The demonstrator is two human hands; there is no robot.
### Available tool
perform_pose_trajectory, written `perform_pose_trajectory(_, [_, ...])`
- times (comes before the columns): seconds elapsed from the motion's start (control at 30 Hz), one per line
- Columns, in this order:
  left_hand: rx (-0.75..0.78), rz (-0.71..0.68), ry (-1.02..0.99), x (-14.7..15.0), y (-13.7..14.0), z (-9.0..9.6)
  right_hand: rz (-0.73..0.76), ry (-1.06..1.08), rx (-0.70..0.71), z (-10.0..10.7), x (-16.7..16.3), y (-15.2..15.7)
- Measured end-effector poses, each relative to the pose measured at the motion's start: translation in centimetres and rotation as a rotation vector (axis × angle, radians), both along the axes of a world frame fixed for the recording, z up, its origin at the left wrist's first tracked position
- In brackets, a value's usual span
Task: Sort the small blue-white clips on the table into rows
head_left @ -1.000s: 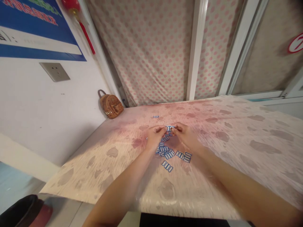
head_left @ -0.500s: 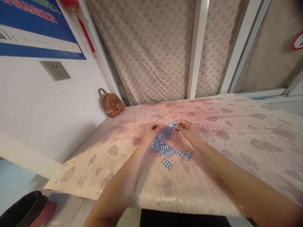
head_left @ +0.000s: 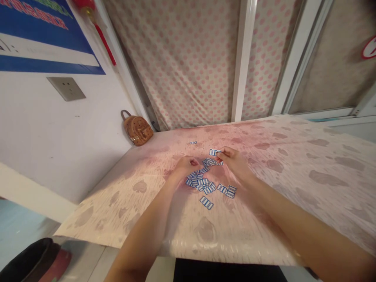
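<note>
My right hand [head_left: 229, 156] pinches a small white card with blue-edged stripes [head_left: 213, 152] between thumb and fingers, held up over the table. Below it lies a loose, overlapping heap of similar striped cards [head_left: 201, 182]. Curled at the heap's upper left is my left hand [head_left: 187, 166], its fingers bent in toward the thumb; whatever is between them is hidden. One card [head_left: 206, 203] rests apart at the near side of the heap, and another [head_left: 193, 142] lies farther back. Two cards [head_left: 226, 190] touch or overlap to the right.
A patterned plastic tablecloth [head_left: 141, 219] covers the table. At the back left, a small brown backpack-shaped bag [head_left: 137, 130] leans against the wall. A dotted curtain [head_left: 190, 70] hangs behind the table. On the floor at lower left stands a dark-lined red bin [head_left: 38, 260].
My left hand has shifted slightly nearer and its fingers have curled in beside the heap. The right hand still holds its card, raised a little. The view has moved slightly.
</note>
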State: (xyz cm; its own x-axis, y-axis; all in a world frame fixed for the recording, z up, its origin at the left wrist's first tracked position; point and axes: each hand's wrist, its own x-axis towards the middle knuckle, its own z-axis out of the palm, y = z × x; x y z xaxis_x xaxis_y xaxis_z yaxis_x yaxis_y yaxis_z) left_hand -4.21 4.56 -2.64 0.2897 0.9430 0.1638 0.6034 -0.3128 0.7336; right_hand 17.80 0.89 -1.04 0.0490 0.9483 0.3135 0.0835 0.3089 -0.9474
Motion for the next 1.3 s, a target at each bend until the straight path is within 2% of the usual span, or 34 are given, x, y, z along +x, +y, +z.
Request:
perform_pose_trajectory(0.07, [-0.002,-0.068,0.044,0.6,-0.5,0.0,0.003,0.001,0.003,0.0,0.0,0.0])
perform_pose_trajectory(0.2, [-0.014,-0.070,0.089,0.9,-0.9,-0.1,0.013,0.008,-0.009,-0.2,-0.1,0.1])
perform_pose_trajectory(0.53, [0.010,-0.061,-0.081,1.3,-1.1,0.0,0.019,0.014,-0.007,-0.7,-0.3,0.3])
perform_pose_trajectory(0.77, [0.011,-0.084,-0.206,1.0,-0.4,-1.2,0.049,0.014,-0.036,-0.9,-0.2,0.5])
perform_pose_trajectory(0.9, [-0.033,-0.111,-0.182,1.0,-0.4,-1.1,0.070,-0.031,-0.030,-1.1,0.0,0.5])
perform_pose_trajectory(1.03, [0.001,-0.164,-0.164,1.3,-0.7,-0.5,0.127,-0.078,-0.026,-1.6,-0.2,0.5])
perform_pose_trajectory(1.3, [-0.166,-0.253,-0.374,1.6,-1.0,-0.1,0.095,-0.031,-0.054,-2.0,0.0,1.0])
